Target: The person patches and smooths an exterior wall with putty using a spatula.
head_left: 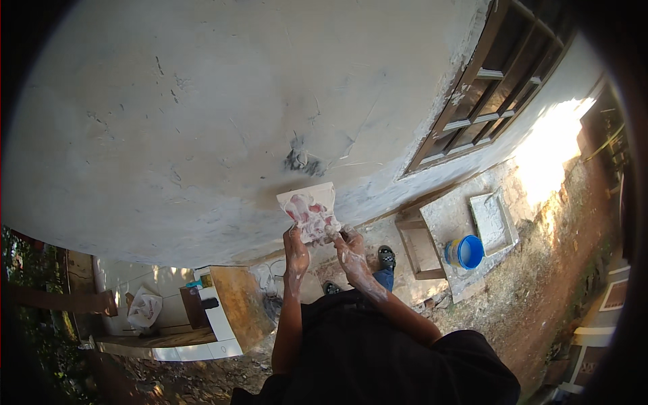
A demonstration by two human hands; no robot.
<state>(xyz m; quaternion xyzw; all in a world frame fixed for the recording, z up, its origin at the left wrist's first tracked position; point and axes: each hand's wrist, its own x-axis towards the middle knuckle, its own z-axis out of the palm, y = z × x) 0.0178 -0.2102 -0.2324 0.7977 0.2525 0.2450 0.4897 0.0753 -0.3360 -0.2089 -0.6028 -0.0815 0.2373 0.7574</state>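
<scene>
A flat, wide putty applicator [307, 202], pale and smeared with white paste over red patches, is held up in front of the plastered wall [169, 121]. My left hand [294, 246] is closed on its lower left corner. My right hand [347, 250], streaked with white paste, grips its lower right part, thumb on the smeared face. Just above the applicator, the wall has a dark rough patch [302, 160] among scattered scuffs and scratches.
A brown-framed window [479, 101] is at upper right. A bench [432, 290] bears a blue bucket [469, 251] and a paste-coated tray [489, 219]. At lower left, a white sack [144, 307] rests on a tiled ledge [202, 351]. My sandalled feet stand on paving below.
</scene>
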